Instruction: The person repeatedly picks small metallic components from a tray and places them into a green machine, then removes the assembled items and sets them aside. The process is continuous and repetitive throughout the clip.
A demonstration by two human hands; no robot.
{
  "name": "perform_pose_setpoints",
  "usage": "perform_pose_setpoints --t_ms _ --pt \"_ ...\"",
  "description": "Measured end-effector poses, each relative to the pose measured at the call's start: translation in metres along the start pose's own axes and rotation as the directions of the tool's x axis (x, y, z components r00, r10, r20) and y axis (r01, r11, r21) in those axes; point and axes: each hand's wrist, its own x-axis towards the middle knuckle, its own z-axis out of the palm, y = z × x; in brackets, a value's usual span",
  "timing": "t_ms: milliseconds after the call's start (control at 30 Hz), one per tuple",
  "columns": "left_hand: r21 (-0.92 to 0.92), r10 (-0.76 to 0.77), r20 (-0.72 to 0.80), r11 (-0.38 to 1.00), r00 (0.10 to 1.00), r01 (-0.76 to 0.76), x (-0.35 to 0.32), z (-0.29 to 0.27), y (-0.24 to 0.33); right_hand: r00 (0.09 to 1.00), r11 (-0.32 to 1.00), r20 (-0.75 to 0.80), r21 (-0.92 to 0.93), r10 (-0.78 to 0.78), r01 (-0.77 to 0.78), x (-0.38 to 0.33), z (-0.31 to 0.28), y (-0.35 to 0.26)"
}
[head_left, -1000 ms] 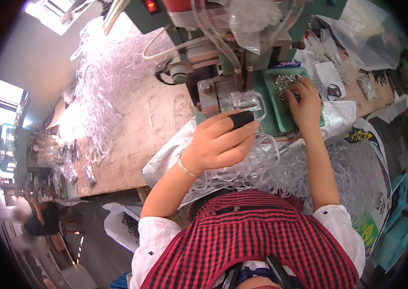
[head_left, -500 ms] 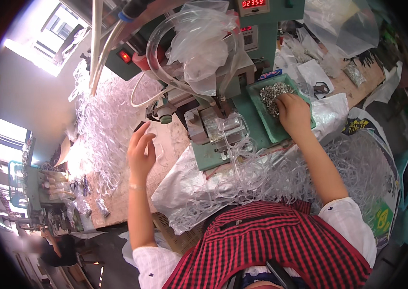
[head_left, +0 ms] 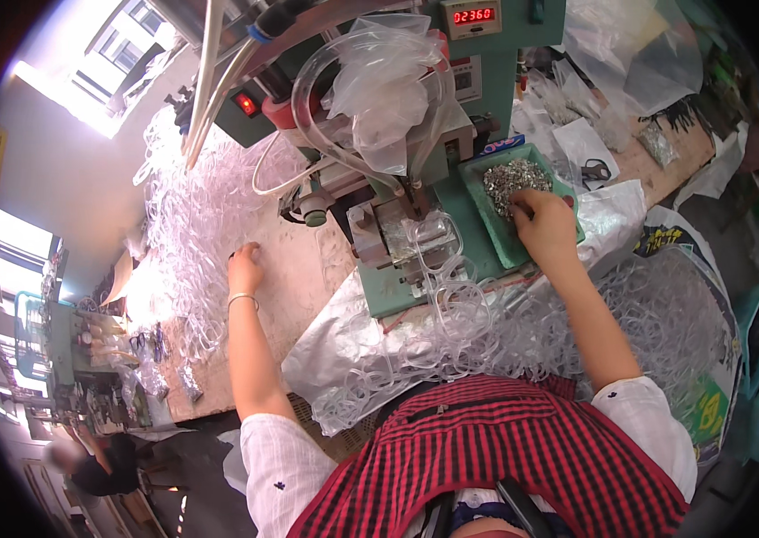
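At the edge of a heap of clear plastic loops [head_left: 184, 224] on the left of the bench, my left hand [head_left: 246, 267] has its fingers bent in and drawn together. A small dark patch shows at one fingertip; whatever lies under the fingers is hidden. My right hand [head_left: 544, 231] reaches into a green tray [head_left: 507, 249], thumb and fingers pinched at the edge of many small shiny metal pieces [head_left: 512, 182]. Between both hands stands a green bench machine [head_left: 388, 291]. Clear loops [head_left: 433, 235] hang over its metal work block.
More clear loops [head_left: 523, 327] spill over a white sheet [head_left: 325, 359] before me. A clear plastic bag [head_left: 384, 99] and hoses hang on the machine. Scissors [head_left: 594, 170] lie beyond the tray. Another person [head_left: 106, 466] sits far off at lower left.
My left hand has moved down and slightly left to the bench beside the heap, its fingers curling in. My right hand stays at the tray, its fingers shifted slightly. The machine's red display has changed.
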Motion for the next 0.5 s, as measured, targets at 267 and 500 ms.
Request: perform_pose_setpoints --t_ms 267,500 --pt "-0.143 -0.084 0.143 0.984 0.986 0.105 -0.039 -0.048 0.112 0.996 0.993 -0.089 0.119 0.007 0.004 -0.007 -0.015 -0.017" --pt "-0.939 -0.481 -0.275 0.319 0.832 -0.126 -0.083 -0.121 0.219 0.985 0.955 -0.019 -0.25 -0.17 0.16 0.007 0.007 0.012"
